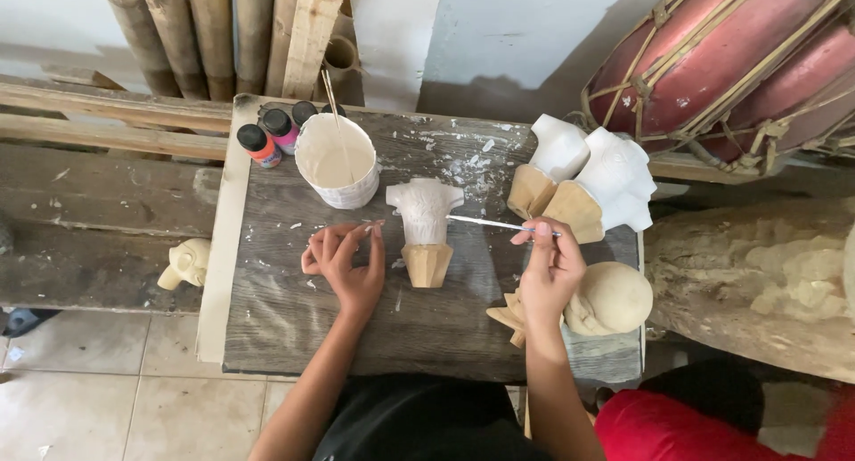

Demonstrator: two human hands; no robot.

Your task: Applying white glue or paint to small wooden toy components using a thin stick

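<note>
On the middle of the grey wooden table point(294, 318), seen from your head camera, a small carved figure point(424, 229) stood upright, its top coated white and its base bare wood. Your right hand point(550, 269) pinched a thin paintbrush point(499, 224), the grip closed on its handle and the tip reaching the figure's right side. Your left hand point(346, 261) lay just left of the figure, fingers curled loosely with nothing in them, not touching it. Toward the far left corner stood a white cup of paint point(337, 163) with a stick in it, and small paint bottles point(272, 136) beside it. Two more white-coated carvings point(588, 176) lay by the far right edge, and a round unpainted carving point(614, 296) sat near the right edge.
</note>
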